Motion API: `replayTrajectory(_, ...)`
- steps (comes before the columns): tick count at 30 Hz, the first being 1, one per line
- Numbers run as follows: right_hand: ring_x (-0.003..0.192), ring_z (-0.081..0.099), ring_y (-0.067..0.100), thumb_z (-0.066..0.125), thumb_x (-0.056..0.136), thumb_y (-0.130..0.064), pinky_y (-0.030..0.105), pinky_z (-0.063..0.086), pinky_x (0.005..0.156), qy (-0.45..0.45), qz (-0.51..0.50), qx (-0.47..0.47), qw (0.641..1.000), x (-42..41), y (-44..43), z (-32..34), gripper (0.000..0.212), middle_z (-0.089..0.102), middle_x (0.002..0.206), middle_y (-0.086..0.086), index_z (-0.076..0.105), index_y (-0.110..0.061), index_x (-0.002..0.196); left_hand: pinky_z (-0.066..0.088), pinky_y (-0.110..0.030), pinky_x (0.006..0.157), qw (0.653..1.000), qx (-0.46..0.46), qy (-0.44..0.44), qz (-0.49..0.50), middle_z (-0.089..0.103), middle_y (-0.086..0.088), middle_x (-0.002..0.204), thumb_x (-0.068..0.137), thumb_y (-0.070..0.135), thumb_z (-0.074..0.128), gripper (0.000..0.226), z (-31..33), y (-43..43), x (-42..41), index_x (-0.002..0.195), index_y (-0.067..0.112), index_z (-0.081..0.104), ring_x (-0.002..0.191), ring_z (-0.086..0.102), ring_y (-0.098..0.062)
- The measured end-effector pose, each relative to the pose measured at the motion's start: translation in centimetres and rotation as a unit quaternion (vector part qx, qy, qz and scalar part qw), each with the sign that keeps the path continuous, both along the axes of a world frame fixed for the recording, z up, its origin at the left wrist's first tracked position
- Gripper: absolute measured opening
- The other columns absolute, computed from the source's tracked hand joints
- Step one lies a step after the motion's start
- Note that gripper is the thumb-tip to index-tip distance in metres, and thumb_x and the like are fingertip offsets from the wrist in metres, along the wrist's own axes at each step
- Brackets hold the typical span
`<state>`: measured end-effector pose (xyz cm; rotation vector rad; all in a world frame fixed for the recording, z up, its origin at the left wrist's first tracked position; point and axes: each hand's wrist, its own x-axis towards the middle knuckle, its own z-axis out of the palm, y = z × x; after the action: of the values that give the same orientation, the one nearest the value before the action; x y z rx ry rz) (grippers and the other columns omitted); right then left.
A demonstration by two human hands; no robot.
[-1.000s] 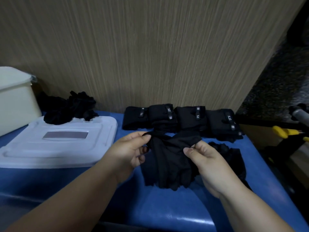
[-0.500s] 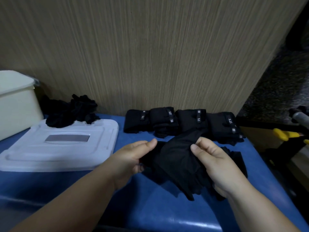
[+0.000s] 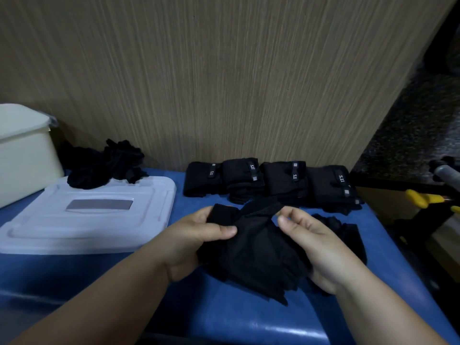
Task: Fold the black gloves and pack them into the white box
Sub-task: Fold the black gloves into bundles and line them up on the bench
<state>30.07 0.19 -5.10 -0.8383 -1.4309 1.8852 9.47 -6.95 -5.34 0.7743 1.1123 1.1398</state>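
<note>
A black glove (image 3: 256,255) is held above the blue table (image 3: 224,317) at centre. My left hand (image 3: 199,235) grips its left side, thumb on top of the fabric. My right hand (image 3: 321,247) holds its right side, fingers curled under, pinching the cuff strap near the top. Behind it, a row of several folded black gloves (image 3: 271,180) lies against the wooden wall. The white box (image 3: 25,155) stands at the far left. A loose pile of black gloves (image 3: 104,163) sits beside the box.
The box's white lid (image 3: 82,220) lies flat on the table's left part, with the pile partly on it. Another loose black glove (image 3: 348,232) lies to the right of my hands. Yellow-handled equipment (image 3: 423,199) stands past the table's right edge.
Both hands have drawn the glove closer and lower. My left thumb now lies over the fabric, and the cuff strap has been pulled across the top between my hands.
</note>
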Motion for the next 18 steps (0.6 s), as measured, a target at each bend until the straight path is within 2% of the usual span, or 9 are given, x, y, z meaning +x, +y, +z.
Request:
replayTrajectory(3,0.101,0.068,0.024,0.081,0.063,-0.031,0.036,0.050,0.088,-0.030,0.037,-0.030,0.998,0.3,0.5,-0.4,0.063,0.072,0.107,0.011,0.056,-0.018,0.119,0.051,-0.039,0.083,0.997,-0.004,-0.050,0.056,0.066,-0.018,0.113,0.067,0.010,0.070,0.057,-0.6,0.4,-0.2,0.122,0.006,0.055,0.101,0.064,-0.033)
replayTrajectory(5,0.103,0.068,0.026,0.085,0.057,-0.021,0.036,0.049,0.090,-0.048,0.062,-0.037,0.996,0.3,0.5,-0.6,0.078,0.071,0.110,0.012,0.050,-0.020,0.126,0.050,-0.043,0.089,0.994,0.001,-0.080,0.074,0.061,-0.021,0.125,0.069,0.010,0.070,0.063,-0.8,0.5,-0.3,0.128,0.005,0.051,0.114,0.059,-0.038)
replayTrajectory(7,0.103,0.067,0.027,0.077,0.061,-0.008,0.038,0.052,0.089,-0.055,0.057,-0.038,0.996,0.2,0.4,-0.7,0.074,0.070,0.112,0.011,0.048,-0.020,0.128,0.051,-0.043,0.091,0.990,0.006,-0.110,0.086,0.058,-0.022,0.129,0.069,0.007,0.068,0.066,-0.6,0.4,-0.3,0.132,0.004,0.049,0.121,0.054,-0.039)
replayTrajectory(10,0.098,0.068,0.029,0.073,0.066,0.001,0.038,0.057,0.079,-0.043,0.016,-0.028,0.999,-0.2,0.2,-0.6,0.066,0.066,0.115,0.017,0.051,-0.015,0.127,0.053,-0.039,0.087,0.989,0.004,-0.117,0.090,0.060,-0.020,0.127,0.070,0.000,0.071,0.067,-0.1,0.2,0.1,0.134,0.004,0.048,0.115,0.059,-0.034)
replayTrajectory(12,0.092,0.068,0.029,0.067,0.078,0.011,0.038,0.056,0.077,-0.032,-0.029,-0.019,0.999,-0.4,0.2,-0.4,0.054,0.065,0.114,0.021,0.053,-0.012,0.124,0.050,-0.040,0.092,0.990,-0.012,-0.108,0.090,0.065,-0.016,0.122,0.074,0.018,0.069,0.057,0.2,0.0,0.3,0.129,0.007,0.056,0.110,0.062,-0.029)
replayTrajectory(14,0.088,0.067,0.030,0.057,0.084,0.013,0.042,0.054,0.078,-0.032,-0.061,-0.015,0.997,-0.4,0.4,-0.1,0.043,0.067,0.106,0.022,0.056,-0.010,0.121,0.047,-0.040,0.095,0.993,-0.041,-0.087,0.070,0.071,-0.010,0.110,0.076,0.037,0.064,0.046,0.4,-0.1,0.3,0.114,0.012,0.069,0.104,0.066,-0.027)
replayTrajectory(15,0.085,0.067,0.030,0.055,0.086,0.011,0.041,0.054,0.077,-0.034,-0.072,-0.011,0.997,-0.3,0.5,0.0,0.040,0.069,0.099,0.019,0.057,-0.011,0.119,0.049,-0.037,0.089,0.995,-0.048,-0.064,0.060,0.073,-0.008,0.101,0.073,0.040,0.065,0.042,0.5,-0.1,0.3,0.104,0.013,0.073,0.095,0.068,-0.027)
replayTrajectory(16,0.082,0.067,0.029,0.056,0.086,0.010,0.039,0.054,0.074,-0.039,-0.085,-0.006,0.996,-0.3,0.6,0.1,0.039,0.070,0.093,0.016,0.057,-0.012,0.118,0.050,-0.033,0.075,0.997,-0.047,-0.015,0.057,0.072,-0.004,0.086,0.070,0.038,0.070,0.034,0.4,-0.1,0.3,0.093,0.013,0.071,0.080,0.068,-0.026)
replayTrajectory(18,0.079,0.070,0.025,0.060,0.087,0.006,0.033,0.056,0.069,-0.054,-0.122,0.014,0.991,-0.3,0.9,0.3,0.038,0.072,0.088,0.011,0.057,-0.017,0.116,0.040,-0.024,0.050,0.993,-0.044,0.094,0.055,0.058,0.001,0.063,0.070,0.023,0.078,0.023,0.0,0.0,0.3,0.078,0.015,0.057,0.055,0.053,-0.015)
